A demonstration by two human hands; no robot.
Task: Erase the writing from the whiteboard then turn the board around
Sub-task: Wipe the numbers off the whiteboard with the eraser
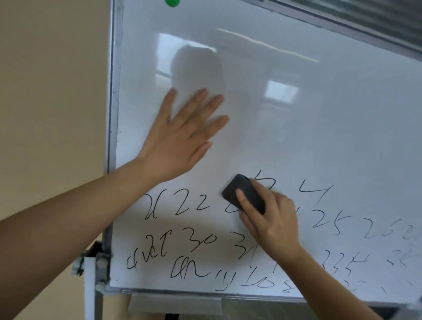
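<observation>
A person's right hand (271, 217) grips a black eraser (243, 194) against the whiteboard (296, 125), mid-wipe at the top row of black writing (189, 249). The left hand (180, 137), fingers straight, braces the clean upper panel. Erasing looks roughly half done; lower rows, blurred at right, need passes before turning.

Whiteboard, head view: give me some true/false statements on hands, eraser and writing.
1. The right hand grips a black eraser. True.
2. The left hand holds a marker. False: it lies flat and open against the whiteboard, holding nothing.
3. The whiteboard is wiped blank. False: black writing fills its lower part; the upper part is bare.
4. The eraser sits at the top row of the writing. True.
5. A green magnet sits at the board's top edge. True.
</observation>
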